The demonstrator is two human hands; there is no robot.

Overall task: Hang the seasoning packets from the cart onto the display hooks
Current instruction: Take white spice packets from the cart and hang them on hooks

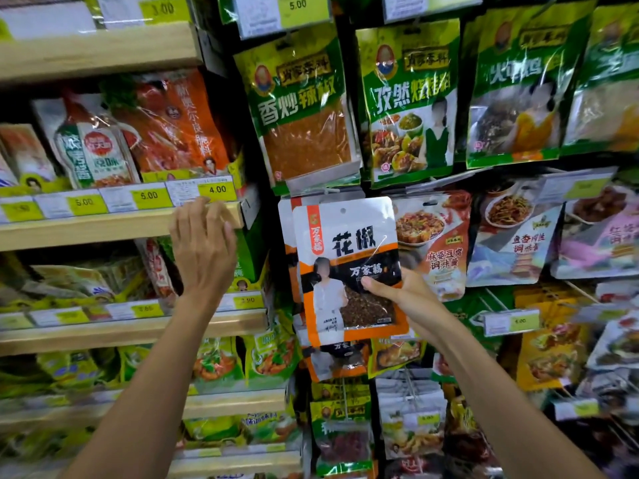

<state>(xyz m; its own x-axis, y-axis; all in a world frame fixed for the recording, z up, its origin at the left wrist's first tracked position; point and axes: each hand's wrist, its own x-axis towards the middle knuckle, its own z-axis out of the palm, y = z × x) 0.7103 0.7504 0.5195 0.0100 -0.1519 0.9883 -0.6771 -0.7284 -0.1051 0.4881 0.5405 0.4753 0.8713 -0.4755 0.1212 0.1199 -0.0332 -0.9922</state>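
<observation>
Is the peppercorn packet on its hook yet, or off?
Off, it seems: the right hand pinches the packet, and no hook shows through its top hole.

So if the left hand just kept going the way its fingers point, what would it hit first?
Probably the wooden shelf edge, which the left hand seems to touch with its fingertips, then the yellow 4.00 price tag just above. Depth is hard to judge.

One head-worn view (wide-angle) faces the packet display (346,46) from close up.
</observation>
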